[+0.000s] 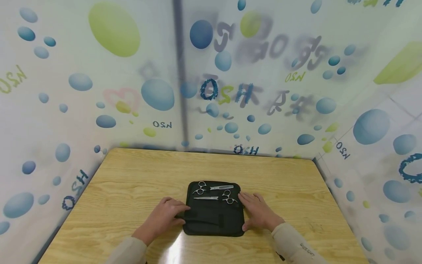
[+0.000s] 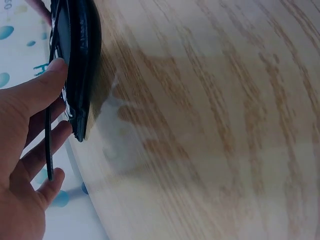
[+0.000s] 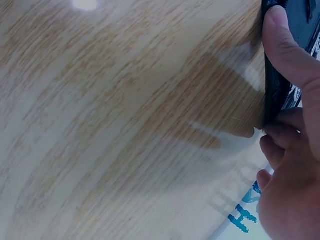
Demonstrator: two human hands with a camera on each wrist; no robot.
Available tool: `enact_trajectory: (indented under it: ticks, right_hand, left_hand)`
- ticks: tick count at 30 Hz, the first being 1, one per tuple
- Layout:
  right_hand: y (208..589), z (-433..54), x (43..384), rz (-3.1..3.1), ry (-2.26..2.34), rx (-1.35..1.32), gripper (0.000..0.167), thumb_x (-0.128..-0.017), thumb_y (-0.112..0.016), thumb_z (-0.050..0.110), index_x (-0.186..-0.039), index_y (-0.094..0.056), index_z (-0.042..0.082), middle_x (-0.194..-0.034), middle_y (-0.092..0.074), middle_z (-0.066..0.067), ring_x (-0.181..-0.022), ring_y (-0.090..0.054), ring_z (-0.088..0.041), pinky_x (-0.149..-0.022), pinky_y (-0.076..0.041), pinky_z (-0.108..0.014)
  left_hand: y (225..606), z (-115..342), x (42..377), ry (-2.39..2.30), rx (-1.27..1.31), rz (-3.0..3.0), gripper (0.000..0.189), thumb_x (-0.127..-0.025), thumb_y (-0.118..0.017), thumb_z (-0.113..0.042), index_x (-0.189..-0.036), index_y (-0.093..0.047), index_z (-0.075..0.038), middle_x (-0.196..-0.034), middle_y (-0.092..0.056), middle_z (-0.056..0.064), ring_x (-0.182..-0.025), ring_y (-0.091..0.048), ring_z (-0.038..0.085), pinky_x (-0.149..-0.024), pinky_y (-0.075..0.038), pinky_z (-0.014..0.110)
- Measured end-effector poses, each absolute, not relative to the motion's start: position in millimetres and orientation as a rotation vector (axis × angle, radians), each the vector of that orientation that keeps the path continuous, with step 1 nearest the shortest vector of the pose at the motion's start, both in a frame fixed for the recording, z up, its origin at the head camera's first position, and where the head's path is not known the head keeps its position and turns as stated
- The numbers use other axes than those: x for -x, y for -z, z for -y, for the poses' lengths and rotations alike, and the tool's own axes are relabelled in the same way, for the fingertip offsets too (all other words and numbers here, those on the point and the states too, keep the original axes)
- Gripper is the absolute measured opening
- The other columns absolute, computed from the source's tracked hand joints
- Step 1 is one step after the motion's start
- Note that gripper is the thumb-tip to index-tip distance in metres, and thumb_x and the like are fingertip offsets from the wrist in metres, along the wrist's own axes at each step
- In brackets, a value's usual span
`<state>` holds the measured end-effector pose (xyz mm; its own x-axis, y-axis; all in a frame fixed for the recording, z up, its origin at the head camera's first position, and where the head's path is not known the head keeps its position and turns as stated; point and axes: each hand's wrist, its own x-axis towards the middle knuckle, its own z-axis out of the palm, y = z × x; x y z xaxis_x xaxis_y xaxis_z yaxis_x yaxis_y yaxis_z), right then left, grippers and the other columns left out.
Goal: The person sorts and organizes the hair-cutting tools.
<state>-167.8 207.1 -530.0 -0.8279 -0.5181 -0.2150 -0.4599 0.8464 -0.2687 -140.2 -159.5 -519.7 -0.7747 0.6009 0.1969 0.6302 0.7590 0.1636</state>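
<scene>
An open black scissor case (image 1: 206, 229) lies on the wooden table. Two silver pairs of scissors sit across its upper half, one near the far edge (image 1: 221, 187) and one below it (image 1: 206, 198). My left hand (image 1: 165, 216) holds the case's left edge, its thumb on the rim. A thin black strip (image 2: 48, 145), perhaps a comb, passes between thumb and fingers and sticks out from the case's left side. On the opposite edge, my right hand (image 1: 258, 211) grips the case, thumb near the front corner and bent fingers further back, as the right wrist view (image 3: 285, 55) shows.
The light wooden table (image 1: 138, 172) extends around the case on all sides. Behind it and at both sides hang pale curtains (image 1: 158, 66) printed with blue and green drops and lettering, close to the table's edges.
</scene>
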Motion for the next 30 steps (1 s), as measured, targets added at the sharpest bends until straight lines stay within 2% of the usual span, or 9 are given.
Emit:
enact_trajectory:
  ticks: [30]
  right_hand:
    - [527,-205,167,-2.768,0.206,0.770,0.117,-0.059,-0.085,0.054,-0.151,-0.034,0.004,-0.158,-0.035,-0.012,-0.144,-0.034,-0.030,-0.119,-0.019,-0.055]
  left_hand:
    - [531,126,141,0.332,1.062,2.842,0.040,-0.078,-0.076,-0.044,-0.112,-0.072,-0.022,-0.108,-0.073,-0.008,-0.105,-0.064,0.014,-0.100,-0.042,0.045]
